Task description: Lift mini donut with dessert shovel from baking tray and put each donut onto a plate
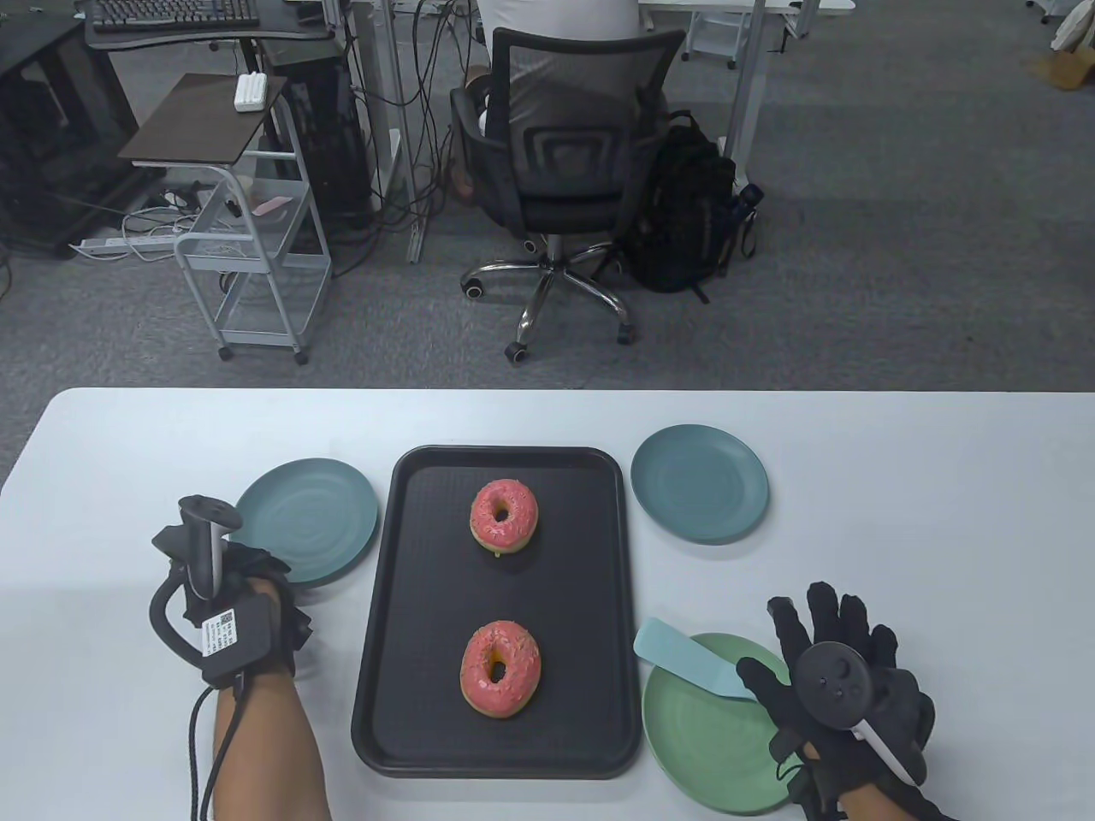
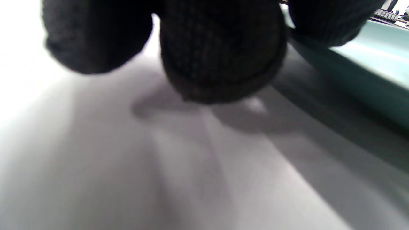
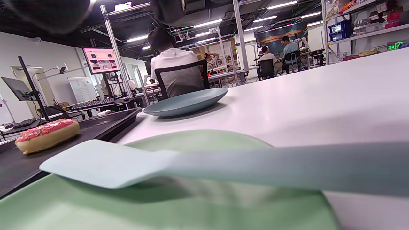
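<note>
Table view is showing the right hand [image 1: 843, 676] lying open over the dessert shovel [image 1: 689, 663], needing a firm handle grip, while the left hand [image 1: 235, 611] is resting curled and empty on the worktop [image 1: 924, 513].

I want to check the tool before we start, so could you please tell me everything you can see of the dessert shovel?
The dessert shovel is pale blue, smooth and matte, plastic-looking, with a flat rounded blade narrowing into a handle. It lies across the green plate, its blade pointing at the baking tray. The right hand covers its handle end; the grip itself is hidden.

Open-plan office-lab: grey carpet, mesh office chair [image 1: 565, 145], keyboard [image 1: 175, 13] on desk, monitors [image 3: 100, 60], storage shelving [image 3: 364, 28], seated workers.
</note>
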Demonstrator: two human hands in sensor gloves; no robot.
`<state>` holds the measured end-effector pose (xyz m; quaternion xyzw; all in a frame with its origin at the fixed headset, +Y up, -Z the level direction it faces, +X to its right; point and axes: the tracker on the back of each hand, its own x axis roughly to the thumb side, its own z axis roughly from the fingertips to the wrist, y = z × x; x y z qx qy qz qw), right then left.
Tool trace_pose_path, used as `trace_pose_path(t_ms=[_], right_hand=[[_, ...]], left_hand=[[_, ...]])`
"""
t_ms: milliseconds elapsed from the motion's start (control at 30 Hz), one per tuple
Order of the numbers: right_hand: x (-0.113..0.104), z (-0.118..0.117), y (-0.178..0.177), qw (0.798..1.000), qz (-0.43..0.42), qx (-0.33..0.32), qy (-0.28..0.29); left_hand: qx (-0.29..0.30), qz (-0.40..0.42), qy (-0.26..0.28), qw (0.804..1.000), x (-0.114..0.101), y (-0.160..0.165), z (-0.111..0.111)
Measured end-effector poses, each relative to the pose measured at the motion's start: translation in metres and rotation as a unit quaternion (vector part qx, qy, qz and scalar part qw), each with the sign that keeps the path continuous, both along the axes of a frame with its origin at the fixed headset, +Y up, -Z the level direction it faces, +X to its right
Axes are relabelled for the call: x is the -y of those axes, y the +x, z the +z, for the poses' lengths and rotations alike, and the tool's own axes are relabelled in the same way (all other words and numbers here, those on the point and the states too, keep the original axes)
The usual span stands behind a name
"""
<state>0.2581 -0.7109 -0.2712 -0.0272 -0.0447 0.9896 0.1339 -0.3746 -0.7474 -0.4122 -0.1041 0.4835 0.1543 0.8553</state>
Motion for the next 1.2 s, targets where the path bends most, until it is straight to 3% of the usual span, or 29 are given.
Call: trace_pose_path(t_ms=[267, 533, 733, 1000, 1200], right_hand=[[0.0, 0.0, 0.001, 1.0, -0.003, 0.004, 0.002], [0.0, 0.0, 0.003, 1.0, -0.007, 0.006, 0.003], [0.0, 0.0, 0.002, 1.0, -0.004, 0.005, 0.002], [-0.001, 0.0, 0.005, 1.0, -0.009, 0.009, 0.001], [0.0, 0.0, 0.005, 1.0, -0.01, 0.011, -0.002]], left_hand=[[-0.002, 0.004, 0.009, 1.0, 0.0, 0.003, -0.005], [-0.044, 0.1, 0.073, 0.991, 0.006, -0.011, 0.005], [-0.043, 0.102, 0.097, 0.989, -0.001, -0.012, 0.009], [-0.007, 0.038, 0.123, 0.992, -0.045, -0.008, 0.02], [0.044, 0.071, 0.175, 0.981, -0.077, 0.014, 0.033]])
